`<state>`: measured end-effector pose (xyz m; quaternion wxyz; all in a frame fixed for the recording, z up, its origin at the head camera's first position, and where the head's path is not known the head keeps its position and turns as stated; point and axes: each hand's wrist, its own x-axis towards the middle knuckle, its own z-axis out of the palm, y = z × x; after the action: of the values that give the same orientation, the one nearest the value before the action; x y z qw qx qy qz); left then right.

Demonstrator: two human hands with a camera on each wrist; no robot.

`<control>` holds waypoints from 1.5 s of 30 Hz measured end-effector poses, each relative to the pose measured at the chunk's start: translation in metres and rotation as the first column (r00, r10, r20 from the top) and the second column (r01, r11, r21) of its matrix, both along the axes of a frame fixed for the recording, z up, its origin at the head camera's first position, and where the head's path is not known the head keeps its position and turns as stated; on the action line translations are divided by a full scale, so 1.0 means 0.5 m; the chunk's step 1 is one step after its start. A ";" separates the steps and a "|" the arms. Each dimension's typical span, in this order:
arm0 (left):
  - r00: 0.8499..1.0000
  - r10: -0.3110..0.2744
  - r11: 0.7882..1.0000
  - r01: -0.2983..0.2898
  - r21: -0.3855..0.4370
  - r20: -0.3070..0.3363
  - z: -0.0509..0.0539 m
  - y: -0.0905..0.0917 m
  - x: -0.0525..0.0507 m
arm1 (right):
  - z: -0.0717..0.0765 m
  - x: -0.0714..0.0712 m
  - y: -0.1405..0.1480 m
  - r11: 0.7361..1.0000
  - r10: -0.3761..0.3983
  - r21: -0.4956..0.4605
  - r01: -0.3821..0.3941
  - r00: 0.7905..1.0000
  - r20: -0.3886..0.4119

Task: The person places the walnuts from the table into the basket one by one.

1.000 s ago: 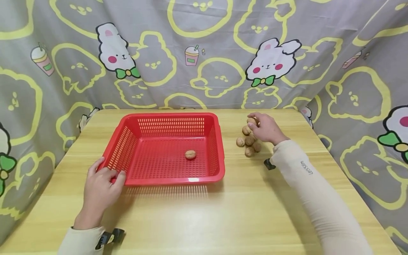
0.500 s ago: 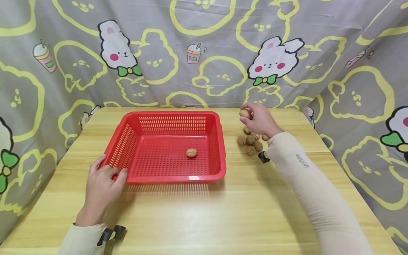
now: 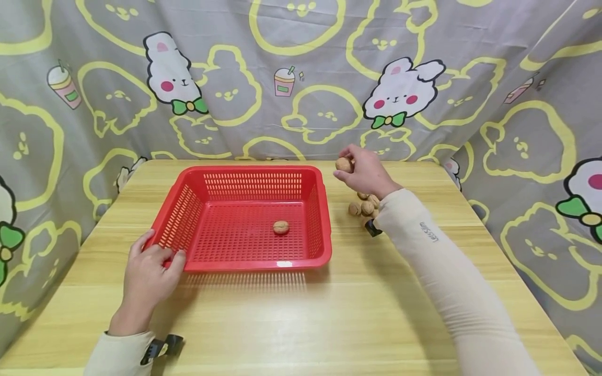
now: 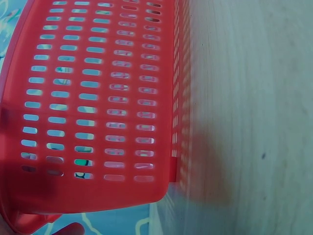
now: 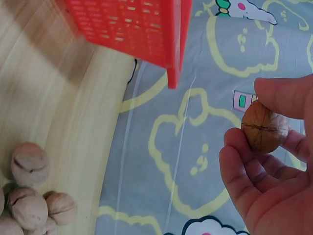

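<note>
Several walnuts point(image 3: 367, 208) partly hidden by right sleeve point(image 3: 425, 256); count unclear.

Two hands point(image 3: 151, 272), one basket point(image 3: 254, 169), eight-plus walnuts point(image 3: 281, 227) are visible

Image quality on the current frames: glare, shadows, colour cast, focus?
Head: bright, white glare on the red basket at its front rim, soft sheen on the table, slotted shadow in front of the basket. Left wrist: bluish cast, table pale, shadow beside the basket. Right wrist: seam on the walnut in the right hand reads clearly; basket looks slightly soft.
</note>
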<state>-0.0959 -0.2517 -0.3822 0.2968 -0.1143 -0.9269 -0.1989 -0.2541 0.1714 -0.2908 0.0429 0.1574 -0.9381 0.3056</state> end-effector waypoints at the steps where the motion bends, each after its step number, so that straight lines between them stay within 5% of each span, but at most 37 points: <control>1: 1.000 0.000 1.000 0.000 -0.002 -0.002 0.000 0.000 0.000 | 0.000 0.001 -0.006 1.000 0.000 -0.003 0.000 1.000 -0.004; 45: 1.000 0.006 1.000 -0.006 0.007 0.008 0.005 0.001 0.002 | -0.006 -0.007 -0.236 0.984 0.175 -0.044 -0.172 0.982 0.078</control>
<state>-0.0948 -0.2514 -0.3797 0.2943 -0.1099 -0.9277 -0.2018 -0.2574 0.0535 -0.2938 -0.0194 0.2249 -0.9161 0.3314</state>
